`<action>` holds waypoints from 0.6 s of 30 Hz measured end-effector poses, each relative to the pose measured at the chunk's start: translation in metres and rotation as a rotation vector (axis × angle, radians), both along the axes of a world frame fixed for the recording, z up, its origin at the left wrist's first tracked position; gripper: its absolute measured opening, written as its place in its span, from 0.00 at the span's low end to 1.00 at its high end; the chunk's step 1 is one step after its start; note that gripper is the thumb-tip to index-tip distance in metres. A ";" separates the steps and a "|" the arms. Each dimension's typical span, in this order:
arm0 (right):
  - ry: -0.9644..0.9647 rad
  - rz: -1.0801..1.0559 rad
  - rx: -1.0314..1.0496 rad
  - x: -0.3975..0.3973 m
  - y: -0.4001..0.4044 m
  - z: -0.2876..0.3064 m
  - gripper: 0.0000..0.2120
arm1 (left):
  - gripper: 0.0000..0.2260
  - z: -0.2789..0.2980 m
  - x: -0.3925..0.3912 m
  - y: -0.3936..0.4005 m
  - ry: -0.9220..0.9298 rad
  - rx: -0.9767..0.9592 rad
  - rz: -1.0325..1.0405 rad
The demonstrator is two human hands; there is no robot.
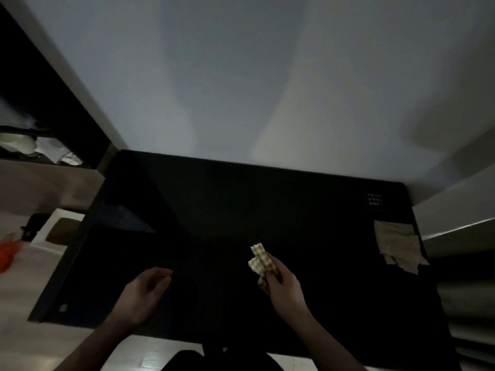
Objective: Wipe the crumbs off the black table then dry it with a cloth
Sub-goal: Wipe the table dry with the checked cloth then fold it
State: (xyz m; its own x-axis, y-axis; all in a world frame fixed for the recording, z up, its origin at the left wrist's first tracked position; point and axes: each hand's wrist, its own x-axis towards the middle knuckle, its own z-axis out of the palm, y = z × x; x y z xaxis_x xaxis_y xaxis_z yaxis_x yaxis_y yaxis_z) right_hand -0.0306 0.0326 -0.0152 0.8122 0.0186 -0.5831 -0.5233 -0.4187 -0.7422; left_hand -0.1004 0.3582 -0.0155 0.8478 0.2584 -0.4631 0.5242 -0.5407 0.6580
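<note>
The black table (241, 210) fills the lower middle of the dim head view, its far edge against a white wall. My right hand (284, 285) is shut on a bunched checked cloth (261, 259), held just above the table's middle. My left hand (146, 291) hovers over the table's near left part, fingers loosely curled, holding nothing. A beige cloth (399, 243) lies crumpled flat at the table's right edge. Crumbs are too small to make out in the dark.
A small label with white marks (375, 200) sits at the far right corner of the table. Left of the table are a dark shelf with white items (32, 148), a white box (57, 228) on the floor and something orange (8, 254).
</note>
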 end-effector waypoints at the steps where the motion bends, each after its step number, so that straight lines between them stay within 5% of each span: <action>1: -0.005 0.018 0.004 0.005 0.005 -0.001 0.18 | 0.06 0.001 -0.003 0.005 -0.011 0.012 0.031; 18: -0.077 0.250 -0.129 0.084 0.182 -0.015 0.25 | 0.14 -0.073 0.021 0.237 0.129 0.223 0.223</action>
